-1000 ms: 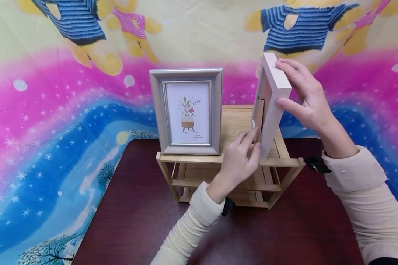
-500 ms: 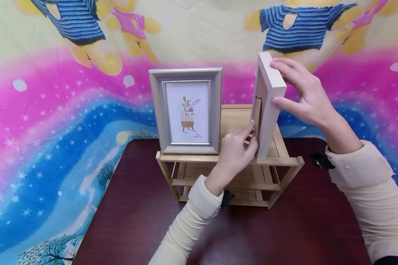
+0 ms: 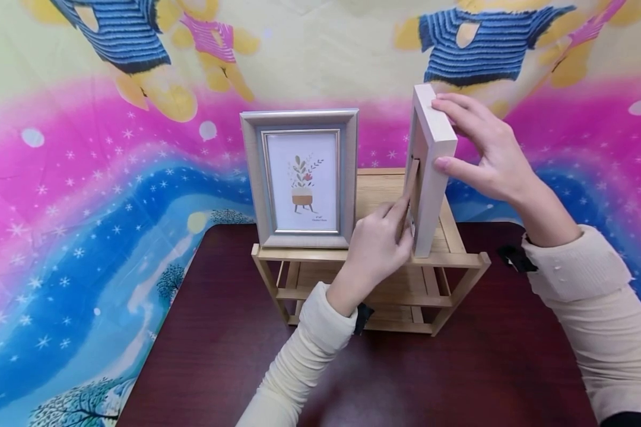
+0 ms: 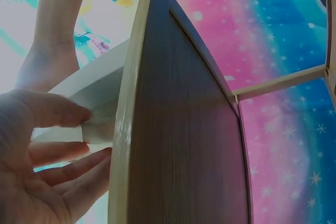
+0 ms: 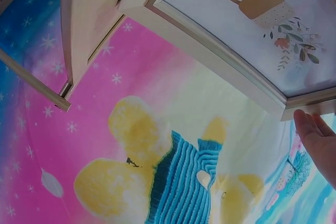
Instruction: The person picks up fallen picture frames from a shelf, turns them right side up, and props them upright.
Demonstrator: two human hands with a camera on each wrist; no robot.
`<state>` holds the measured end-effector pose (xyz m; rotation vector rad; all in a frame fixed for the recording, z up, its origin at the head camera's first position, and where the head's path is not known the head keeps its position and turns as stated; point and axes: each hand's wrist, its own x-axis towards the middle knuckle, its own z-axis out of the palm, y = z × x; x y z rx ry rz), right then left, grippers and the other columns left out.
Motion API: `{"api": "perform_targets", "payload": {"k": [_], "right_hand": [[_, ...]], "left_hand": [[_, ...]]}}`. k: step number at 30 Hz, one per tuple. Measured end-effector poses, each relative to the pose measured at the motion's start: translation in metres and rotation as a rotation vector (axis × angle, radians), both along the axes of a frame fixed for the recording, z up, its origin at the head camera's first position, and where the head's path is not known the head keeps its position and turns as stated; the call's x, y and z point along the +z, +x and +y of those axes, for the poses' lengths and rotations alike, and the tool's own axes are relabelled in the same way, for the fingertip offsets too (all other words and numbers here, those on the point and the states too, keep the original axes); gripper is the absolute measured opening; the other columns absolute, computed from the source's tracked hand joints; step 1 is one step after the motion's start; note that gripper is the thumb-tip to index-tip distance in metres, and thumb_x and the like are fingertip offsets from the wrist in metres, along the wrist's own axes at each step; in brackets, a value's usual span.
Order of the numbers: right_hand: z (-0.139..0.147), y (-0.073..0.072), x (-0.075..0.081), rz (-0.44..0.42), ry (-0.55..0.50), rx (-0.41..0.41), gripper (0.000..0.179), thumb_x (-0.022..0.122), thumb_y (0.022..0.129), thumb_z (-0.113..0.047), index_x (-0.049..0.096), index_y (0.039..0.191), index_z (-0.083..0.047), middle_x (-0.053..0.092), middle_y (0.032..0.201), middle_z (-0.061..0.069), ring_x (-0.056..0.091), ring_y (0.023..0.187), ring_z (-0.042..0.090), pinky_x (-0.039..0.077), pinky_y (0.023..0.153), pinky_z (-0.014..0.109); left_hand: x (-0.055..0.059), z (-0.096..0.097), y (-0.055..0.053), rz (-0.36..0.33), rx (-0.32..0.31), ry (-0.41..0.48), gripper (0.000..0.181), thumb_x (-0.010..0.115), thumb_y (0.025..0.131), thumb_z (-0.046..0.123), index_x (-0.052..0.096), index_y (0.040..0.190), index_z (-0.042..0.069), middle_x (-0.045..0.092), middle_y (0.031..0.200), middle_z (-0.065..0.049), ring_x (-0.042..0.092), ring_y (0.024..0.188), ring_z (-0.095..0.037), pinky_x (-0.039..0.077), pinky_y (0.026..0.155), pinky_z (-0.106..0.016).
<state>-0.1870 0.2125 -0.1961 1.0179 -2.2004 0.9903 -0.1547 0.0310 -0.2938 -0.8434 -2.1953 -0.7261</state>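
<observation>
On the right of the wooden rack, a pale picture frame stands upright, edge-on in the head view with its back turned left. My right hand grips its top corner, fingers on the top edge and thumb on the side. Low behind the frame, my left hand pinches the support leg on its back; the fingertips are partly hidden. The left wrist view has that left hand beside the shelf. A potted-plant print shows on the frame's front in the right wrist view.
A second, silver-grey picture frame stands on the rack's left side, facing me. The rack sits on a dark red-brown table. Behind it hangs a colourful cloth with bears and snowflakes.
The held frame has shifted slightly left, with both hands moving along with it. The left fingers have moved on the support leg, which now leans out from the frame's back.
</observation>
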Motion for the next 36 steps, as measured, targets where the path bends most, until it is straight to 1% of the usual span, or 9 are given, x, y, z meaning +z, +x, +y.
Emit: {"api": "perform_targets", "payload": {"k": [4, 10, 13, 17, 22, 23, 27, 30, 36], "right_hand": [[-0.001, -0.002, 0.001, 0.017, 0.012, 0.016, 0.064, 0.066, 0.079, -0.031, 0.045, 0.134, -0.006, 0.041, 0.137, 0.009, 0.041, 0.117, 0.010, 0.036, 0.094, 0.018], [-0.003, -0.007, 0.008, 0.031, 0.072, 0.042, 0.064, 0.069, 0.077, -0.030, 0.047, 0.132, -0.004, 0.042, 0.136, 0.010, 0.041, 0.117, 0.008, 0.037, 0.091, 0.016], [-0.004, -0.009, 0.012, 0.012, 0.112, 0.045, 0.064, 0.071, 0.075, -0.023, 0.047, 0.133, -0.007, 0.042, 0.137, 0.008, 0.041, 0.117, 0.008, 0.037, 0.090, 0.015], [-0.005, -0.011, 0.016, -0.003, 0.165, 0.044, 0.066, 0.073, 0.072, -0.014, 0.048, 0.133, -0.006, 0.041, 0.137, 0.007, 0.040, 0.116, 0.004, 0.036, 0.090, 0.014], [-0.003, -0.012, 0.021, 0.000, 0.237, 0.031, 0.066, 0.075, 0.070, -0.012, 0.049, 0.131, -0.006, 0.042, 0.136, 0.007, 0.043, 0.106, -0.004, 0.034, 0.089, 0.013], [-0.003, -0.012, 0.022, 0.001, 0.245, 0.036, 0.067, 0.075, 0.070, -0.012, 0.049, 0.131, -0.007, 0.043, 0.135, 0.007, 0.043, 0.106, -0.004, 0.033, 0.089, 0.013], [0.001, -0.014, 0.025, 0.003, 0.277, 0.059, 0.068, 0.076, 0.068, -0.012, 0.050, 0.131, -0.008, 0.043, 0.135, 0.008, 0.040, 0.116, 0.004, 0.029, 0.093, 0.016], [0.003, -0.015, 0.027, 0.006, 0.306, 0.068, 0.068, 0.076, 0.068, -0.015, 0.050, 0.131, -0.009, 0.043, 0.136, 0.008, 0.036, 0.122, 0.010, 0.027, 0.094, 0.018], [0.006, -0.015, 0.029, 0.027, 0.344, 0.079, 0.067, 0.076, 0.069, -0.020, 0.051, 0.130, -0.008, 0.043, 0.135, 0.009, 0.037, 0.120, 0.009, 0.028, 0.092, 0.017]], "left_hand": [[0.000, -0.003, -0.003, -0.024, -0.007, -0.037, 0.047, 0.061, 0.073, 0.001, 0.056, 0.120, -0.003, 0.064, 0.084, -0.009, 0.058, 0.063, -0.015, 0.050, 0.057, -0.025], [-0.001, -0.007, -0.006, -0.027, -0.020, -0.025, 0.047, 0.060, 0.072, -0.001, 0.057, 0.119, -0.003, 0.065, 0.087, -0.011, 0.061, 0.068, -0.019, 0.051, 0.061, -0.026], [-0.001, -0.007, -0.006, -0.024, -0.016, -0.021, 0.047, 0.061, 0.072, -0.002, 0.057, 0.119, -0.004, 0.065, 0.088, -0.013, 0.063, 0.069, -0.020, 0.052, 0.061, -0.026], [-0.002, -0.008, -0.007, -0.026, -0.008, -0.023, 0.047, 0.062, 0.071, -0.002, 0.057, 0.119, -0.005, 0.065, 0.090, -0.014, 0.063, 0.069, -0.020, 0.052, 0.061, -0.025], [-0.003, -0.008, -0.007, -0.045, -0.002, -0.031, 0.048, 0.061, 0.073, -0.002, 0.056, 0.120, -0.005, 0.065, 0.093, -0.015, 0.063, 0.072, -0.022, 0.052, 0.063, -0.026], [-0.004, -0.007, -0.007, -0.049, 0.001, -0.035, 0.047, 0.061, 0.073, -0.002, 0.056, 0.120, -0.005, 0.065, 0.094, -0.015, 0.064, 0.073, -0.022, 0.052, 0.064, -0.026], [-0.004, -0.006, -0.006, -0.056, 0.017, -0.059, 0.047, 0.061, 0.075, -0.001, 0.056, 0.121, -0.004, 0.065, 0.096, -0.014, 0.064, 0.075, -0.022, 0.053, 0.065, -0.026], [-0.003, -0.006, -0.006, -0.056, 0.034, -0.079, 0.047, 0.062, 0.075, 0.000, 0.055, 0.122, -0.002, 0.065, 0.096, -0.014, 0.065, 0.075, -0.022, 0.053, 0.066, -0.026], [-0.002, -0.006, -0.006, -0.055, 0.077, -0.123, 0.048, 0.063, 0.076, 0.003, 0.055, 0.123, 0.001, 0.064, 0.098, -0.012, 0.064, 0.074, -0.021, 0.052, 0.065, -0.027]]}}
